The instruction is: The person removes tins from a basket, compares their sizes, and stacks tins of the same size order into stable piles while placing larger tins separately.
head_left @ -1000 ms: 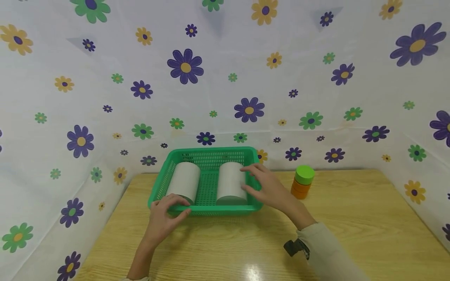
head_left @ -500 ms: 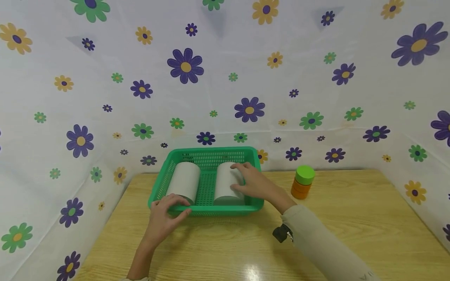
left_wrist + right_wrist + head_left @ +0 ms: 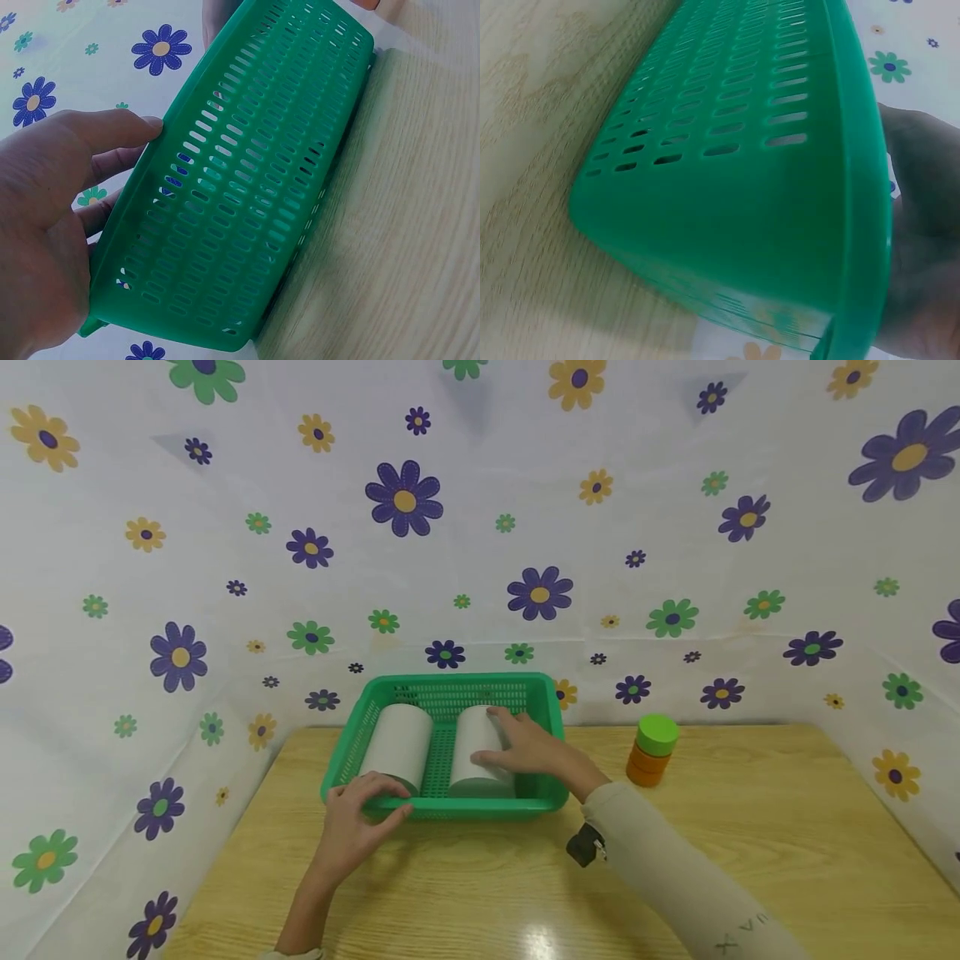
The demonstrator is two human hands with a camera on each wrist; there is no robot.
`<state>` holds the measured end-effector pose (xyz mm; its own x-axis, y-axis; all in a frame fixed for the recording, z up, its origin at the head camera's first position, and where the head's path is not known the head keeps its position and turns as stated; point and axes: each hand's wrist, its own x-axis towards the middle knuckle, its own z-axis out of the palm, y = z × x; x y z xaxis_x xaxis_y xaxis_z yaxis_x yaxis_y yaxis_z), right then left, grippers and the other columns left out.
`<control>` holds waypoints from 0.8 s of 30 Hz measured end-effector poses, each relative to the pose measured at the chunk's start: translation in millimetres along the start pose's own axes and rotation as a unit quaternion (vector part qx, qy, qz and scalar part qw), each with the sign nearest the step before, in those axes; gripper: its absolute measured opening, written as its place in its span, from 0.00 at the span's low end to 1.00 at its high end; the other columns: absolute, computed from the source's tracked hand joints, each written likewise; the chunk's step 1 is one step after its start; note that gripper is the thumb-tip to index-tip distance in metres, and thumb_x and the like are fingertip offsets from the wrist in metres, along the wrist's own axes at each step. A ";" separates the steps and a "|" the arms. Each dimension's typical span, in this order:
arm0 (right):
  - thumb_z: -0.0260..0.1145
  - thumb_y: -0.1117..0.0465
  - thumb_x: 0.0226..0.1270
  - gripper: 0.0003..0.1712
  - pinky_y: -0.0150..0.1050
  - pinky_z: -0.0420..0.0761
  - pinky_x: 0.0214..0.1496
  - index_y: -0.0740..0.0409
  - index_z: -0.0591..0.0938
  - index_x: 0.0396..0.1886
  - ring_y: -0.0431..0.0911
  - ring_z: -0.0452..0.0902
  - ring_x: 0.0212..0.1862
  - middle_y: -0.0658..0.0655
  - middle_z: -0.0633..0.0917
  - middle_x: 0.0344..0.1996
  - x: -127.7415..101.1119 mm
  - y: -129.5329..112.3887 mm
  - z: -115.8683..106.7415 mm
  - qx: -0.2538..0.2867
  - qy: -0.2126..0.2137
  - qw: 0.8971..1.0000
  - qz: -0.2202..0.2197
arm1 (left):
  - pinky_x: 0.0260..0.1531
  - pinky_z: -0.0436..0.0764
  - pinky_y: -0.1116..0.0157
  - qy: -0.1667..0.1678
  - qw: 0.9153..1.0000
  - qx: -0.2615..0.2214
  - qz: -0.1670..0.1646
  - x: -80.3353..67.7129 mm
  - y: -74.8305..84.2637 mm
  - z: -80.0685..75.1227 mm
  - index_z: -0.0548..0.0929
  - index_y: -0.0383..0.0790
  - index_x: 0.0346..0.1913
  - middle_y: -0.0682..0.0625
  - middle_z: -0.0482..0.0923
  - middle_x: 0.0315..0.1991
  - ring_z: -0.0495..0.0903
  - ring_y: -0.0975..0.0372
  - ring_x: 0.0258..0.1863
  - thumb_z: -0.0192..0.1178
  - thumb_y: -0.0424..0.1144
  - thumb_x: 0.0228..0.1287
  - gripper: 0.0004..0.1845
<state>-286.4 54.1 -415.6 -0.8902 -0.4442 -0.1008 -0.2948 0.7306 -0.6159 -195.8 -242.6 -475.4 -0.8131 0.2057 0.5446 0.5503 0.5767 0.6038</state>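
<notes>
A green slotted basket (image 3: pixel 457 681) stands at the back of the wooden table (image 3: pixel 750 835). Two white rolls lie in it side by side: the left roll (image 3: pixel 397 747) and the right roll (image 3: pixel 471 745). My left hand (image 3: pixel 367 806) grips the basket's near rim at its left end. In the left wrist view the thumb of this hand (image 3: pixel 112 161) lies on the outer wall of the basket (image 3: pixel 247 195) and the fingers reach inside. My right hand (image 3: pixel 517 750) reaches over the right rim and curls over the right roll. The right wrist view shows the basket's wall (image 3: pixel 742 150) with my right hand (image 3: pixel 922 225) in shadow behind it.
An orange jar with a green lid (image 3: pixel 651 750) stands on the table to the right of the basket. A flowered white cloth (image 3: pixel 675 527) closes in the back and both sides. Bare wood lies in front of the basket.
My right hand has moved left from the basket's right rim onto the right roll, and that roll has shifted a little to the left. My left hand has stayed on the rim.
</notes>
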 end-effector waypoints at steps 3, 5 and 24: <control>0.68 0.37 0.67 0.55 0.60 0.74 0.61 0.55 0.53 0.82 0.60 0.71 0.63 0.72 0.71 0.67 3.6 0.9 2.1 0.022 -0.008 1.000 0.007 | 0.47 0.55 0.51 -0.001 1.000 -0.001 0.000 -0.2 0.1 1.0 0.86 0.54 0.38 0.63 0.84 0.39 0.80 0.60 0.45 0.77 0.35 0.56 0.12; 0.70 0.39 0.66 0.58 0.60 0.77 0.58 0.55 0.50 0.83 0.60 0.72 0.62 0.71 0.71 0.67 7.4 2.7 4.1 0.062 -0.018 0.998 0.014 | 0.47 0.55 0.51 0.001 1.000 -0.001 0.001 0.1 0.5 1.2 0.86 0.54 0.38 0.63 0.84 0.39 0.80 0.60 0.45 0.76 0.34 0.56 0.12; 0.76 0.43 0.61 0.69 0.72 0.76 0.51 0.41 0.34 0.84 0.68 0.66 0.67 0.70 0.57 0.74 33.9 3.9 19.4 0.295 -0.093 0.943 0.122 | 0.47 0.55 0.51 -0.001 1.000 0.003 -0.004 0.8 -2.8 -0.2 0.86 0.53 0.38 0.64 0.84 0.40 0.80 0.61 0.46 0.76 0.36 0.57 0.11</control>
<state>-311.0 31.8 -436.6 -0.8137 -0.4243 -0.3974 0.2038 0.4320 -0.8786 -197.9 -244.2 -476.6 -0.8175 0.2029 0.5389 0.5432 0.5824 0.6047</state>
